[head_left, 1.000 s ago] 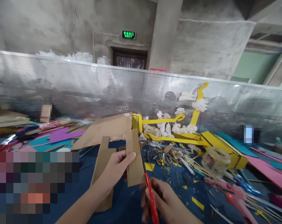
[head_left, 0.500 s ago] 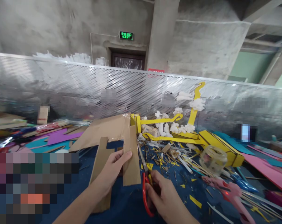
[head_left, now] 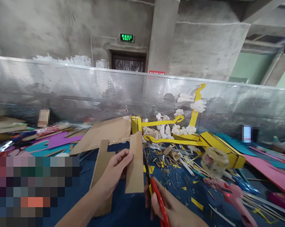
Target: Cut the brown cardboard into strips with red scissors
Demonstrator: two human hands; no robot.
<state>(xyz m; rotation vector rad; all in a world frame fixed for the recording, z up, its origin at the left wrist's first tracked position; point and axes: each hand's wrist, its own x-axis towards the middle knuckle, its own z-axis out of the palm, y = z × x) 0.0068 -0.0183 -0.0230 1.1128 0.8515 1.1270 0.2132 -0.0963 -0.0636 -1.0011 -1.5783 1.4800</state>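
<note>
My left hand (head_left: 120, 164) pinches a narrow cardboard strip (head_left: 135, 170) by its left edge, thumb on the near face. Red-handled scissors (head_left: 160, 201) are in my right hand (head_left: 167, 205), blades pointing up and away, just right of the strip. The blades look nearly closed and stand apart from the cardboard. Under my left forearm lies another cut cardboard piece (head_left: 100, 168) on the blue table surface (head_left: 130, 209). A large cardboard sheet (head_left: 106, 130) rests behind my left hand.
Yellow foam-like pieces (head_left: 224, 148) with white fluffy bits stand at the back. Right of me are a clear jar (head_left: 214, 158), a pink glue gun (head_left: 234, 195) and sticks. Scraps litter the middle. Coloured sheets (head_left: 62, 140) lie left. A perforated metal panel (head_left: 85, 85) runs behind.
The scissors have turned in my right hand, the red handle swinging from the left side to the lower right. The cardboard strip has shifted and tilted slightly to the right in my left hand.
</note>
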